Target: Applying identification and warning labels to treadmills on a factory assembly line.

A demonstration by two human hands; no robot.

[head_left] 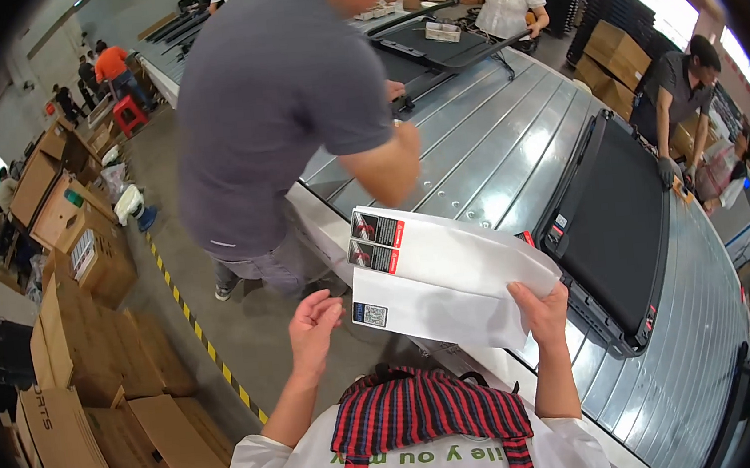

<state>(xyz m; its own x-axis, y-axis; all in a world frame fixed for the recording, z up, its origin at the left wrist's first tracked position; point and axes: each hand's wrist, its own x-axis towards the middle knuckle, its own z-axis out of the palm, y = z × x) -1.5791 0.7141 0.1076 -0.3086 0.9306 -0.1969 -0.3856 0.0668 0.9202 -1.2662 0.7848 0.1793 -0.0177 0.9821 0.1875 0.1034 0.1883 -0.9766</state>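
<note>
My right hand grips white sticker sheets by their right end, with the thumb on top. They overlap and curve upward at that end. Along their left side are two dark picture labels with red edges and a small blue label with a square code. Just left of the sheets is my left hand, its fingers loosely curled and a little apart, with nothing visible in them. It does not touch the sheets. Right of the sheets, a black framed panel lies on the metal-topped table.
A person in a grey shirt stands close ahead, leaning over the table. Two more people work along its far and right sides. Cardboard boxes crowd the left, beyond a yellow-black floor stripe. A red stool stands farther back.
</note>
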